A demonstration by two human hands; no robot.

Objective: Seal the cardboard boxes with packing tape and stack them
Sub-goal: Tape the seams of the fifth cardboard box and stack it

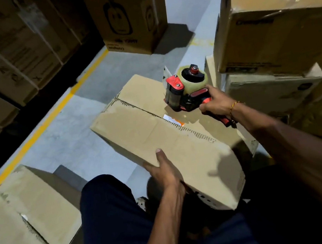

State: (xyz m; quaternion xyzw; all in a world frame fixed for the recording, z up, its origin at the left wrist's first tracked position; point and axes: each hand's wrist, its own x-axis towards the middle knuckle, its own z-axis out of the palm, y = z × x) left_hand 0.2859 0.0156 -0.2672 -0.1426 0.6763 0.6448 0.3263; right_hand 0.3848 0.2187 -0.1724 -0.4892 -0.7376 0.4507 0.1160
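We see 1 cardboard box (157, 134) in the middle, near edge on the person's lap. L hand (165, 172) grips its near-left edge; R hand (217, 102) is wrapped round 1 red tape dispenser (185, 90) on its far-right top. 1 more box (23, 215) sits near left, stacked boxes (275, 36) at right, on grey floor (60, 138) w/ yellow line (53, 114).

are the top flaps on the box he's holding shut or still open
Shut: the flaps of the box lie flat, meeting along the centre seam. Whether tape covers it, cannot tell.
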